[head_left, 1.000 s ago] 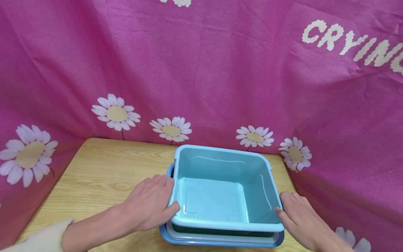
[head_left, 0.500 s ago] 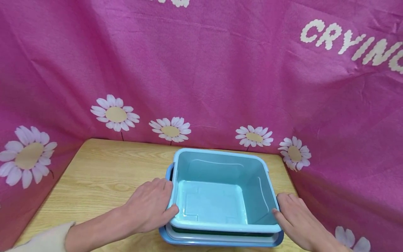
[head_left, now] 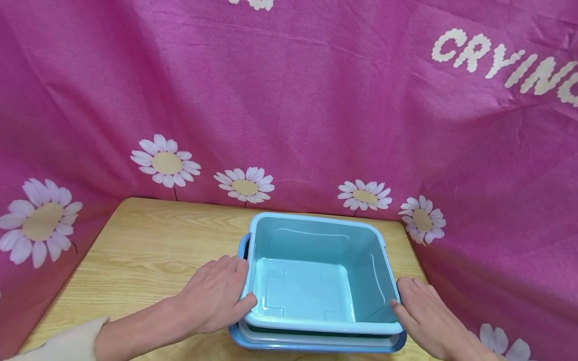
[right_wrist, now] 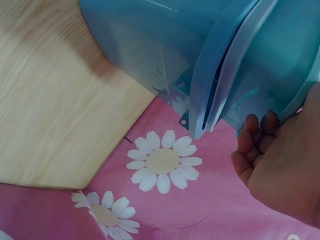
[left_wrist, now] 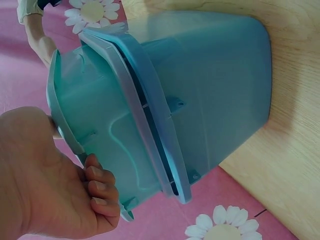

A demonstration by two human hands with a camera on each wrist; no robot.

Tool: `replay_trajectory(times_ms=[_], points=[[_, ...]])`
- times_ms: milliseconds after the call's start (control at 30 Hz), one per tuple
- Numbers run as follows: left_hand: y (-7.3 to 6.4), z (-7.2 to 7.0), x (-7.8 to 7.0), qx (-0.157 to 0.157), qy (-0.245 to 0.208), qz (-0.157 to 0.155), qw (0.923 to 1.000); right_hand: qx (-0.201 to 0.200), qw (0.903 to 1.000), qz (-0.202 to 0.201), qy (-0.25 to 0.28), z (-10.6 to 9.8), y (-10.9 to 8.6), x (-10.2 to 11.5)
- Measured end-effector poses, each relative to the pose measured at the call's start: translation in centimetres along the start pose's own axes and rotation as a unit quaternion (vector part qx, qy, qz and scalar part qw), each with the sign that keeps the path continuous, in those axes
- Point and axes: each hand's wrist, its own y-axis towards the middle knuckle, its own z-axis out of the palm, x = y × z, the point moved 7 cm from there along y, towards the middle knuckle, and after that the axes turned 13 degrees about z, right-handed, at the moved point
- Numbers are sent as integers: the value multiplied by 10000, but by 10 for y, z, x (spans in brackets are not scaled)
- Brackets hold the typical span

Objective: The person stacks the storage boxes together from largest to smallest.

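Observation:
A light blue plastic tub (head_left: 316, 218) sits nested on top of a stack of similar tubs; the bottom one (head_left: 316, 347) is a darker blue. My left hand (head_left: 235, 286) grips the top tub's left rim, thumb over the edge. In the left wrist view the fingers (left_wrist: 97, 187) curl under that rim (left_wrist: 65, 125). My right hand (head_left: 413, 303) holds the right rim, thumb at the edge. Seen from the right wrist, its fingers (right_wrist: 252, 137) hook beneath the rim (right_wrist: 300, 95). The tub is empty inside.
The stack stands at the near right of a wooden table (head_left: 149, 250). A pink cloth with white daisies (head_left: 289, 100) hangs behind and drapes past the table's left and right edges. The lower tubs' walls (left_wrist: 220, 80) rest on the wood.
The top tub has sunk slightly lower into the stack, and both hands went down with it. Over the last half second almost nothing moved.

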Motion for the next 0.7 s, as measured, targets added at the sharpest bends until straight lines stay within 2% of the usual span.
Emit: replay_trajectory(times_ms=[467,600,700], points=[[7,4,-2,81,-31,24,10000,181,9997,154,-26,17,-2,-11],[10,8,-2,185,-115,-20,9998,306,9992,241,-68,19,-1,-14],[9,13,0,238,-150,-69,9996,542,9979,364,-19,23,1,-15]])
